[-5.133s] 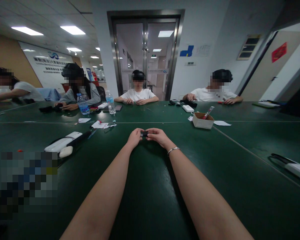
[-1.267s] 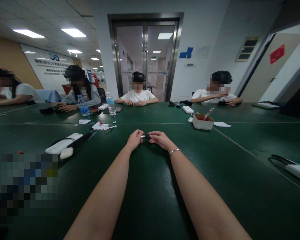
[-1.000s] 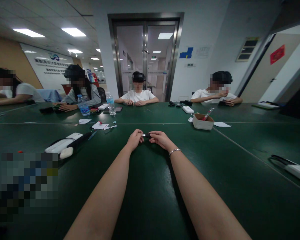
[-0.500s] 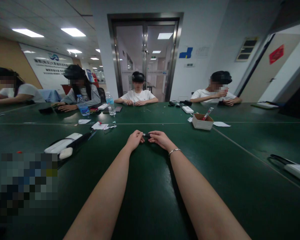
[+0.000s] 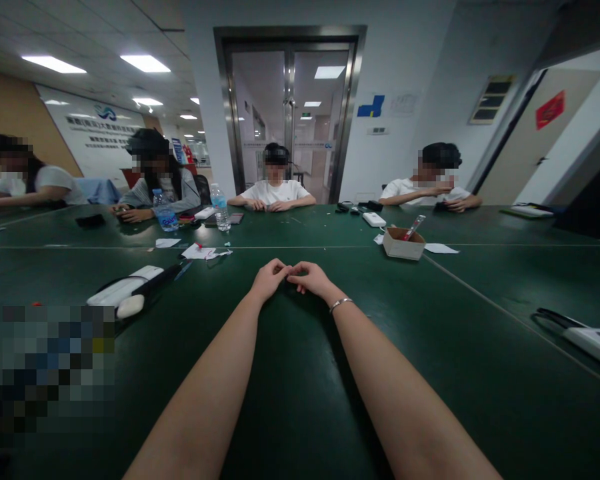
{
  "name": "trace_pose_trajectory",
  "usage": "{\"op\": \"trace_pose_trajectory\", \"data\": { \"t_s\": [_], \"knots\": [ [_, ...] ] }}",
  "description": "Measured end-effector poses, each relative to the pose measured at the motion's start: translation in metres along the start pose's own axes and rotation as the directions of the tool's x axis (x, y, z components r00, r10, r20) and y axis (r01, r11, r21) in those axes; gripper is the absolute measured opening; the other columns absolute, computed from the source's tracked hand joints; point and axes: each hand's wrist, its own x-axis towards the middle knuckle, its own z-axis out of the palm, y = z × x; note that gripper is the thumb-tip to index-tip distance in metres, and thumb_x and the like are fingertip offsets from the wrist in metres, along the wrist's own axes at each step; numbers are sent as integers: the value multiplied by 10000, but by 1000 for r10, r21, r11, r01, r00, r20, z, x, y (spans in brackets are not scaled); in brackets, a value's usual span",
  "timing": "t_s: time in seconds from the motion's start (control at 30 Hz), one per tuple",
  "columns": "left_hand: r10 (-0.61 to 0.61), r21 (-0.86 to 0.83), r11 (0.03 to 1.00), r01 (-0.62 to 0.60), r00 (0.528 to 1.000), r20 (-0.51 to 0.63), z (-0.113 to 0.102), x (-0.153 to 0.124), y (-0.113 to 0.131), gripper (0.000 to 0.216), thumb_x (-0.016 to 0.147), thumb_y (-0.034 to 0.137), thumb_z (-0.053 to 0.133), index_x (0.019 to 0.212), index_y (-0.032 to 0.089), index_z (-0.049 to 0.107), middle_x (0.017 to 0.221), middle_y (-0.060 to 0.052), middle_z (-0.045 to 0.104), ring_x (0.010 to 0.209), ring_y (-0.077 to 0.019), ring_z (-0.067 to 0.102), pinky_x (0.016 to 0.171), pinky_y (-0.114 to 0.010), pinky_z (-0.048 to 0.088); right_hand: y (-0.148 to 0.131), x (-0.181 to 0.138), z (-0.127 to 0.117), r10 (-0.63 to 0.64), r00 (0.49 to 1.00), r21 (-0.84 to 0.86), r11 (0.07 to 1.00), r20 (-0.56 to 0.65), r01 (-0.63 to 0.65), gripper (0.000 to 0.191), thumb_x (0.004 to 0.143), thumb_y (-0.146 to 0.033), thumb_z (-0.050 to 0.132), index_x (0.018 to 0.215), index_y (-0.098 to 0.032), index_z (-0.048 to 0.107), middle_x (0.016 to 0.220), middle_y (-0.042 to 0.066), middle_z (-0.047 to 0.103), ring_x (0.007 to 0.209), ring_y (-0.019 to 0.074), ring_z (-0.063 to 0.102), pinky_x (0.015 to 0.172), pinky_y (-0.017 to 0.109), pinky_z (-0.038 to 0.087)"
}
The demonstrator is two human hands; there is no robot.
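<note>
Over the green table (image 5: pixel 300 373), my left hand (image 5: pixel 269 280) and my right hand (image 5: pixel 313 279) meet at their fingertips. Both are closed in a pinch, thumbs against fingers. Whatever lies between them is covered by the fingers, so I cannot make out its kind now. A silver bracelet (image 5: pixel 341 304) circles my right wrist.
An open cardboard box (image 5: pixel 403 248) with a red and clear item stands beyond my right hand. To the left lie a white device (image 5: pixel 130 283) and paper scraps (image 5: pixel 199 252). Two water bottles (image 5: pixel 166 212) stand farther back. Several people sit across the table.
My right hand has shifted left until its fingers touch my left hand's. The small dark piece with a silvery end, visible between them before, is now hidden by the fingers.
</note>
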Motion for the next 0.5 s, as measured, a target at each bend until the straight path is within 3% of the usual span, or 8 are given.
{"op": "trace_pose_trajectory", "data": {
  "t_s": [0.1, 0.17, 0.23, 0.3, 0.4, 0.5],
  "knots": [
    [4, -9, 1000, -4, 999, 37, 2, 0, -1, 339, 722, 510, 616, 752, 174, 578, 733, -17, 610, 678, -142, 554, 583, -228, 418, -1, -2, 3, -20, 1000, 70, 997, -14, 21, 227, 699, -165, 741, 802, -128, 543, 654, 2, 627, 398, 58, 552, 343, 128, 449],
    [-66, -37, 997, 67, 998, 23, 2, 3, 3, 334, 705, 484, 645, 790, 167, 579, 781, -37, 619, 695, -148, 562, 596, -234, 422, 0, -3, 5, -6, 1000, 125, 992, 2, 5, 236, 696, -163, 746, 769, -131, 523, 624, 2, 628, 434, 79, 586, 384, 146, 485],
    [-159, -37, 986, 160, 987, 17, 0, 7, 17, 352, 693, 466, 662, 847, 161, 577, 838, -65, 627, 713, -160, 573, 608, -242, 431, 0, -5, 5, 6, 1000, 166, 986, 21, -9, 256, 687, -162, 755, 752, -136, 508, 605, -1, 629, 466, 94, 611, 419, 158, 509],
    [-163, 38, 986, 161, 985, 62, -7, 6, 44, 381, 663, 474, 681, 857, 160, 588, 850, -83, 630, 733, -181, 584, 631, -256, 444, -1, -10, 0, 15, 998, 191, 981, 53, -25, 277, 675, -173, 768, 750, -139, 504, 602, -2, 632, 497, 107, 631, 451, 170, 527],
    [110, 162, 976, -142, 976, 187, -28, -29, 98, 362, 621, 486, 699, 829, 196, 637, 861, -79, 642, 800, -219, 601, 719, -294, 472, -6, -31, -22, 66, 995, 187, 979, 81, -80, 297, 655, -196, 786, 775, -138, 521, 618, 8, 639, 520, 114, 637, 489, 184, 539],
    [334, 188, 910, -370, 922, 194, -58, -116, 139, 287, 669, 439, 634, 916, 294, 657, 927, -56, 663, 903, -255, 603, 805, -375, 498, -16, -75, -62, 151, 988, 150, 976, 40, -155, 317, 619, -195, 802, 806, -139, 551, 702, 37, 658, 562, 116, 640, 519, 190, 540]
  ]
}}
